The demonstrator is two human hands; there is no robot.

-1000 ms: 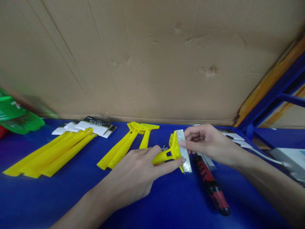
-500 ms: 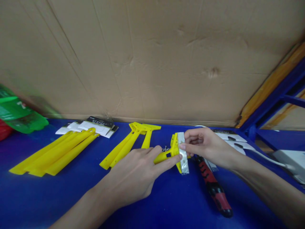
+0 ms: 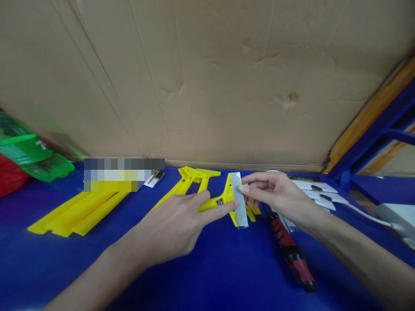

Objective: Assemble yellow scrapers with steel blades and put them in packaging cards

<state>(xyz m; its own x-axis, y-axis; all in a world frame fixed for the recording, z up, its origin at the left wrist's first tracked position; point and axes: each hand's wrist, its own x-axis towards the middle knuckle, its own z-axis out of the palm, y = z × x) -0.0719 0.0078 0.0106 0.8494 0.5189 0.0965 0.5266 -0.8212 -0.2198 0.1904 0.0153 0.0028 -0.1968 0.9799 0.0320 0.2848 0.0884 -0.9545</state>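
Note:
A yellow scraper [image 3: 210, 204] lies sideways in my left hand [image 3: 173, 226], whose fingers wrap its handle. The left index finger stretches along the scraper head and touches a flat silvery blade strip [image 3: 241, 214], apparently wrapped in clear film. My right hand [image 3: 275, 192] pinches that strip, thumb on its near face, fingers behind it. The strip stands across the scraper's head; whether it is fixed there I cannot tell. Small yellow pieces [image 3: 253, 212] show beneath the right hand. Close to its wrist lies a red and black screwdriver-like handle [image 3: 292, 255]. More yellow scrapers [image 3: 183, 185] rest behind my left hand.
Several yellow handles [image 3: 87, 211] lie at left, their far ends blurred by pixel blocks. A green bottle [image 3: 42, 155] and red bag [image 3: 11, 175] are at far left. Printed cards [image 3: 316, 190], a white cable [image 3: 366, 213] and white box [image 3: 400, 220] sit right. Cardboard [image 3: 201, 86] walls the back.
Both hands have moved slightly left and up with the scraper and strip. The strip's face is now turned more toward me. The view has shifted a little.

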